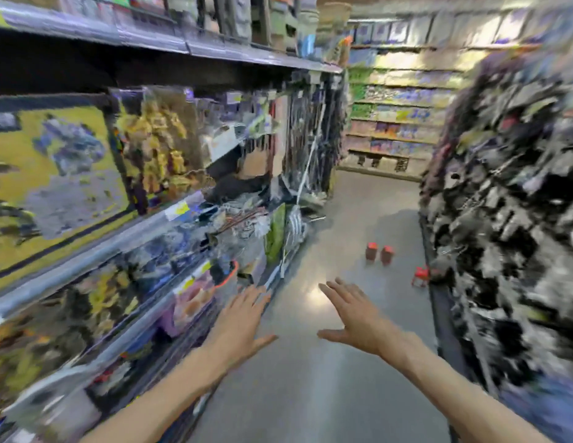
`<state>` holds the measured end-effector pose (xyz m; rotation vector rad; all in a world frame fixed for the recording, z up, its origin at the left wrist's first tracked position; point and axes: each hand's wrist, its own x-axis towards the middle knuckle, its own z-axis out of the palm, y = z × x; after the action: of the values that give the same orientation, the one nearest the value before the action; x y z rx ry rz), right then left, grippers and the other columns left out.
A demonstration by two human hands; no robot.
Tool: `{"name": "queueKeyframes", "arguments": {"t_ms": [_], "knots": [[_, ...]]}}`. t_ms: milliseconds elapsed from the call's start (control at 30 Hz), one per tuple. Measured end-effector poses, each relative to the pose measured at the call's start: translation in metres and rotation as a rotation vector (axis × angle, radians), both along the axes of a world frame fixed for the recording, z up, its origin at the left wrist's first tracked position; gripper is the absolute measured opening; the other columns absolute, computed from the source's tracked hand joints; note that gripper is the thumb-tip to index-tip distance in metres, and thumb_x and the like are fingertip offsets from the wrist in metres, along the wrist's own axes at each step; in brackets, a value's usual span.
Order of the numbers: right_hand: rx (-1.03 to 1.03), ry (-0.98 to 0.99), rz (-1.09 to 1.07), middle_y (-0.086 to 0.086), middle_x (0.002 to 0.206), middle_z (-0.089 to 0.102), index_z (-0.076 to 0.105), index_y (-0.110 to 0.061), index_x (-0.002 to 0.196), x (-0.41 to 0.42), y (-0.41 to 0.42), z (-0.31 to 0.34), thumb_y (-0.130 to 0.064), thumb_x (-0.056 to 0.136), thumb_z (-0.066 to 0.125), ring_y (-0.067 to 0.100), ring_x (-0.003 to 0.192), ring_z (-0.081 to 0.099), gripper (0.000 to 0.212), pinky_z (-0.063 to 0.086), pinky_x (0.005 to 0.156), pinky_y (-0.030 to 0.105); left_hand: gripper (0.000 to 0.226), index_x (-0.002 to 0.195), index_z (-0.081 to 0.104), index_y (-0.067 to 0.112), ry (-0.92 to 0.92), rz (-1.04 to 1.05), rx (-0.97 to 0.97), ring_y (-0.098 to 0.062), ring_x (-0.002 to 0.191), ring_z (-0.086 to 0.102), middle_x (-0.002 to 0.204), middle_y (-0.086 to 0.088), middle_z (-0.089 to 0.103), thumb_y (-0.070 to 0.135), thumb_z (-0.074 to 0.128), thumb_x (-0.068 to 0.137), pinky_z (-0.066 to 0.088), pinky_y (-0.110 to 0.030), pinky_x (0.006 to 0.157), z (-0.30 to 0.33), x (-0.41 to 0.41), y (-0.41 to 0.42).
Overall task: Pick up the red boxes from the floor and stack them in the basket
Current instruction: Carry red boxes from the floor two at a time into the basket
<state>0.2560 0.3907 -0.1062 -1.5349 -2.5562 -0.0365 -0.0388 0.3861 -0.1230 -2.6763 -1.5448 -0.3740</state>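
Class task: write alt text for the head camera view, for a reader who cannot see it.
Two empty hands, left hand and right hand, reach forward with fingers spread over a shop aisle floor. Ahead, two red boxes stand side by side, a third red thing by the right shelves. No basket shows.

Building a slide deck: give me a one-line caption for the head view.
Both open hands, left hand and right hand, reach toward red boxes on the aisle floor.
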Motion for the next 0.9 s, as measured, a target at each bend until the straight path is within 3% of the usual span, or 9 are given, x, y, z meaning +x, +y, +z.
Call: {"name": "queueKeyframes", "arguments": {"t_ms": [200,333,700,900], "knots": [[-0.001,-0.015,-0.179,0.009,0.159,0.026,0.019,-0.017,0.154,0.152,0.064,0.021,-0.079,0.075,0.048,0.028,0.147,0.018,0.104,0.017,0.12,0.042,0.091,0.146,0.042,0.014,-0.031,-0.082,-0.014,-0.034,0.137,0.042,0.149,-0.012,0.045,0.076,0.04,0.081,0.033,-0.05,0.112,0.003,0.143,0.113],[0.027,-0.022,-0.242,0.012,0.155,0.032,0.025,-0.012,0.152,0.226,0.115,0.031,-0.068,0.079,0.062,0.031,0.143,0.026,0.099,0.019,0.118,0.04,0.089,0.152,0.03,0.019,-0.048,-0.12,-0.009,-0.027,0.146,0.025,0.158,-0.006,0.031,0.074,0.039,0.083,0.016,-0.045,0.118,0.007,0.214,0.18],[-0.001,-0.051,-0.396,0.013,0.152,0.035,0.025,-0.012,0.151,0.375,0.346,-0.006,-0.074,0.075,0.053,0.032,0.142,0.029,0.102,0.021,0.119,0.041,0.093,0.153,0.027,0.02,-0.026,-0.204,-0.043,-0.027,0.145,0.028,0.158,-0.006,0.032,0.078,0.032,0.081,0.025,-0.048,0.116,-0.028,0.372,0.458],[0.002,-0.035,-0.47,0.015,0.147,0.043,0.038,-0.008,0.146,0.442,0.489,0.002,-0.08,0.072,0.041,0.034,0.136,0.038,0.103,0.03,0.114,0.041,0.091,0.152,0.028,0.019,-0.01,-0.246,-0.061,-0.029,0.145,0.027,0.157,-0.008,0.033,0.077,0.034,0.082,0.027,-0.048,0.116,-0.024,0.448,0.618]]}}
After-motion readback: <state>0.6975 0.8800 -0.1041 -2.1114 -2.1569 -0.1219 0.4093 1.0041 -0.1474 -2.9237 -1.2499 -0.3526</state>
